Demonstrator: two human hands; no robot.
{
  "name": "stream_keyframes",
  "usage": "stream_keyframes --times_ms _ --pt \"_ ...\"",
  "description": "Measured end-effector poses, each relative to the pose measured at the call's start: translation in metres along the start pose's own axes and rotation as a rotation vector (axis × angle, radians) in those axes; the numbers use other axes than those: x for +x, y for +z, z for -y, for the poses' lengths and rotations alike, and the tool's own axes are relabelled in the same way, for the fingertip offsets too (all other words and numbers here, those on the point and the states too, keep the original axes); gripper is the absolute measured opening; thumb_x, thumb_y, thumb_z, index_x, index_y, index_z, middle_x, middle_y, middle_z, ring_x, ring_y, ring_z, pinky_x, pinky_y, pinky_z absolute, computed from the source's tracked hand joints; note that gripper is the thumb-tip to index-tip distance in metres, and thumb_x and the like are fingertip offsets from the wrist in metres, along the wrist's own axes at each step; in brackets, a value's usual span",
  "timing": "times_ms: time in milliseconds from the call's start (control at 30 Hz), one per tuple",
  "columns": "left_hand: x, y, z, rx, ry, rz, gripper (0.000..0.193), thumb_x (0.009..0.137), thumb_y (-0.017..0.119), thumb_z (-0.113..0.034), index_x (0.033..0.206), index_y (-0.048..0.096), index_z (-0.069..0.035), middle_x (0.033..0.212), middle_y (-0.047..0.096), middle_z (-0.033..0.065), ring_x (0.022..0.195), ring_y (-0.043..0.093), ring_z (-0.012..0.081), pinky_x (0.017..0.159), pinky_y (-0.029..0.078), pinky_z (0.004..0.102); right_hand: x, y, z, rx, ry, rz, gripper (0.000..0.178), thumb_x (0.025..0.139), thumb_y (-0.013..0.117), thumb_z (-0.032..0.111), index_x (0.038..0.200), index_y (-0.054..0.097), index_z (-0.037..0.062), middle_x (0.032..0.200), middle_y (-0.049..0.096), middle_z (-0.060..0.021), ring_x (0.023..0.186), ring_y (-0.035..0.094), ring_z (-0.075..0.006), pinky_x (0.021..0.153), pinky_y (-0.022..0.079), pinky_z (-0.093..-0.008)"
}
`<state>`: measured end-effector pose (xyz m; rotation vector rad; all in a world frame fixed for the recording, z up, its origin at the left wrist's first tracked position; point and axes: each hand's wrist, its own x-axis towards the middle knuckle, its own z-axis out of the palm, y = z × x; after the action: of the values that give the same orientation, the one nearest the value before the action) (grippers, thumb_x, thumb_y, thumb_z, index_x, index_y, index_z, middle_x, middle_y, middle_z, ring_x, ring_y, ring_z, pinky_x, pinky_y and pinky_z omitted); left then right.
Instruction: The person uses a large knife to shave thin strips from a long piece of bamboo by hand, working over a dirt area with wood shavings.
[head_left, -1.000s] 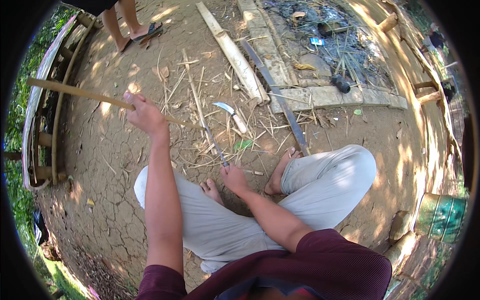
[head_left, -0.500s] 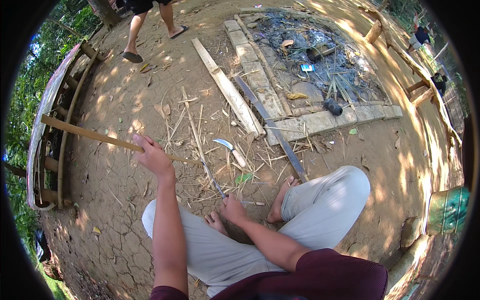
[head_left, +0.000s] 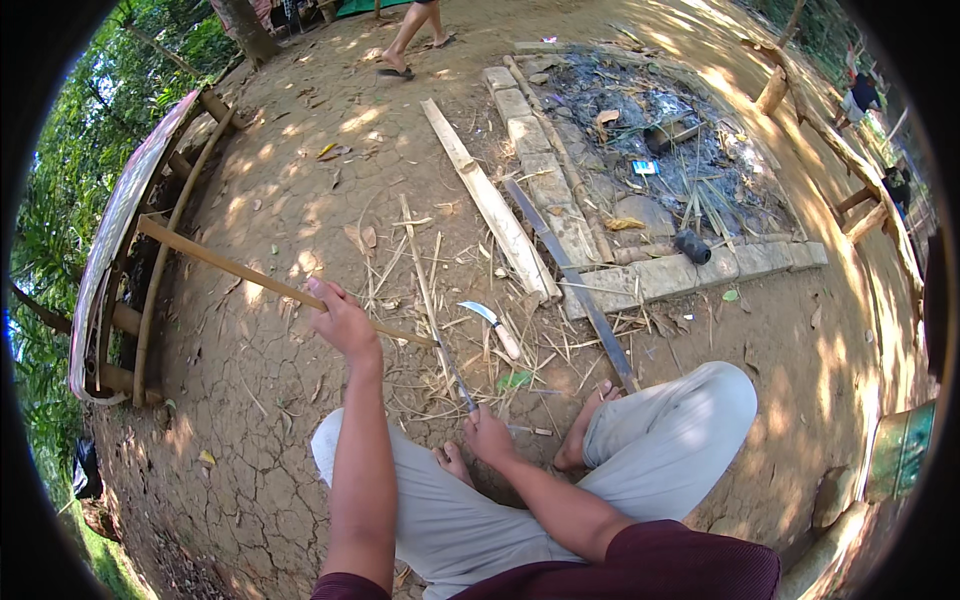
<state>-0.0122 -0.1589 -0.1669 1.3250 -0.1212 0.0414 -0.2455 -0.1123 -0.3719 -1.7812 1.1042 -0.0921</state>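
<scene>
My left hand (head_left: 345, 322) is closed around a long, flat bamboo strip (head_left: 230, 265), which slants from the bench at left down to the middle. My right hand (head_left: 489, 437), low between my knees, grips a knife (head_left: 462, 388); its thin dark blade points up and away, and its handle is hidden by my fingers. The strip's near end meets the upper part of this blade, though whether they touch I cannot tell. Just beyond, a second knife (head_left: 493, 330) with a curved bright blade and pale handle lies among shavings (head_left: 415, 385).
A split pale log (head_left: 490, 210) and a long dark metal blade (head_left: 575, 285) lie beside the brick-edged fire pit (head_left: 665, 280). The pit holds ash and a dark can (head_left: 692, 246). A low bench (head_left: 130, 250) stands left. Someone's legs (head_left: 410, 40) show at the top.
My view has shifted, so the whole scene sits farther right and lower. The walking person has moved away toward the right. Both hands keep their hold with little visible movement.
</scene>
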Motion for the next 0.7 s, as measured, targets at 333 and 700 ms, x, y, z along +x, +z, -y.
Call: stream_keyframes --times_ms 333,700 --pt "0.009 -0.006 0.005 0.201 0.091 -0.097 0.051 0.106 0.04 -0.042 0.068 0.044 -0.007 0.06 0.038 -0.0023 0.054 0.035 0.0102 0.05 0.029 0.0305 -0.018 -0.028 0.059 0.161 -0.277 -0.113 0.048 0.095 0.057 0.026 0.135 0.046 0.0036 0.098 0.065 -0.0284 0.091 0.063 -0.0477 0.077 0.05 -0.0535" --pt "0.011 -0.001 0.021 0.338 0.165 -0.067 0.052 0.106 0.037 -0.04 0.068 0.045 -0.004 0.059 0.041 0.0009 0.054 0.038 0.0136 0.053 0.032 0.0346 0.004 0.006 -0.018 -0.115 -0.081 0.071 0.042 0.095 0.057 0.028 0.129 0.046 0.0055 0.094 0.065 -0.0293 0.089 0.062 -0.0502 0.076 0.047 -0.0569"
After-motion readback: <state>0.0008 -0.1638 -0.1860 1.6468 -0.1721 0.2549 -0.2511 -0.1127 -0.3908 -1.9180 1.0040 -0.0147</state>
